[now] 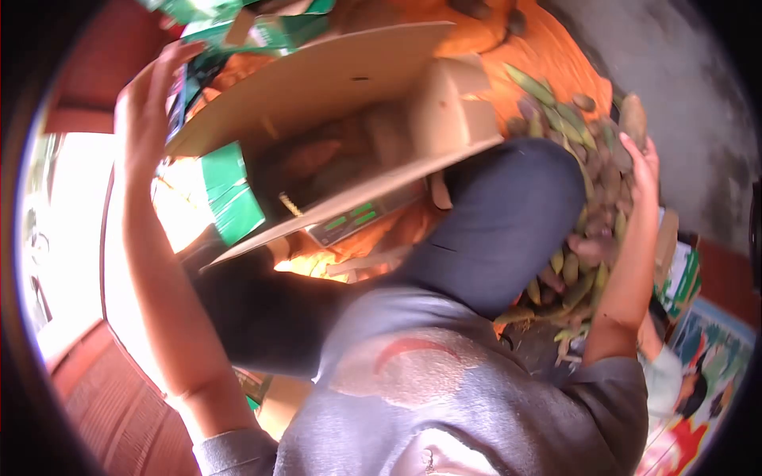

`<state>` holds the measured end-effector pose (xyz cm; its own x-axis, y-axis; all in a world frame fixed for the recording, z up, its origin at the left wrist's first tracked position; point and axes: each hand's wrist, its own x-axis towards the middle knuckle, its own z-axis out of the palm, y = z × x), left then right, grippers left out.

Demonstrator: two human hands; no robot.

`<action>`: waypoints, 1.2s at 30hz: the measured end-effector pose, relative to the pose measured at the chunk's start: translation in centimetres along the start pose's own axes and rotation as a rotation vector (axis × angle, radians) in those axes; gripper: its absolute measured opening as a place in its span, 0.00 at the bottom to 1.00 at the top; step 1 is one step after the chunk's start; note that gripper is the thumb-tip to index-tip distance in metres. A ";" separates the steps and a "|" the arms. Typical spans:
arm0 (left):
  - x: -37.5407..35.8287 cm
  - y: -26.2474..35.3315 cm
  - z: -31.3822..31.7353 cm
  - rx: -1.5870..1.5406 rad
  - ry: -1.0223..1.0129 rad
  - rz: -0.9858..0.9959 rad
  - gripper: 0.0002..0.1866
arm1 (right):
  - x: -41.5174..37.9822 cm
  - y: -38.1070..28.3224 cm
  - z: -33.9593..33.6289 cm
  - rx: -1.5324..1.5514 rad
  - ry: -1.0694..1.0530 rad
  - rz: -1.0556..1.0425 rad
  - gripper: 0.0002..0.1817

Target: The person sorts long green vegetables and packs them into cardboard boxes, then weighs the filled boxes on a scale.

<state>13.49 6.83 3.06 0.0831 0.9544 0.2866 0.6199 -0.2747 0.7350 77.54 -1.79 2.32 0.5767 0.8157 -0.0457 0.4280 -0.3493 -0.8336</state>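
Observation:
My right hand (644, 170) is closed around a brown sweet potato (633, 117) at the right edge of a heap. That heap mixes brown tubers (609, 182) with green corn cobs (567, 123) still in husk. My left hand (147, 111) is raised at the upper left, fingers stretched out, beside the far left side of an open cardboard box (381, 67). Inside the box, several dark tubers (317, 155) lie in shadow. Below the box's near edge shows a scale (349, 222) with lit green digits.
An orange sheet (548, 47) spreads under the heap. Green cartons (278, 32) stand behind the box, and another green and white carton (679, 274) is at the right. My bent knee (516, 198) rises between box and heap. Another person's arm (649, 339) shows at lower right.

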 end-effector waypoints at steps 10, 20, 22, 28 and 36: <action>-1.7 2.0 2.7 0.336 -0.369 0.127 0.17 | -9.5 -20.7 21.9 -0.574 -1.176 -0.969 0.32; -2.6 1.0 3.5 0.382 -0.280 0.246 0.14 | -12.4 -13.3 35.8 -1.388 -1.118 -1.370 0.26; -0.9 6.4 1.7 0.555 -0.618 -0.204 0.12 | -12.7 -11.7 36.8 -1.360 -1.061 -1.404 0.26; -2.4 4.9 2.0 0.462 -0.434 -0.042 0.14 | -13.2 -10.5 39.7 -1.722 -1.193 -1.248 0.21; -1.7 5.4 2.1 0.511 -0.496 -0.184 0.13 | -11.6 -13.5 35.2 -1.811 -1.373 -0.974 0.30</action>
<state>18.33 3.99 5.27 0.2108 0.9538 -0.2143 0.9341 -0.1319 0.3319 40.62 9.72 -5.22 -0.2919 0.3691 -0.8823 0.5036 0.8436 0.1863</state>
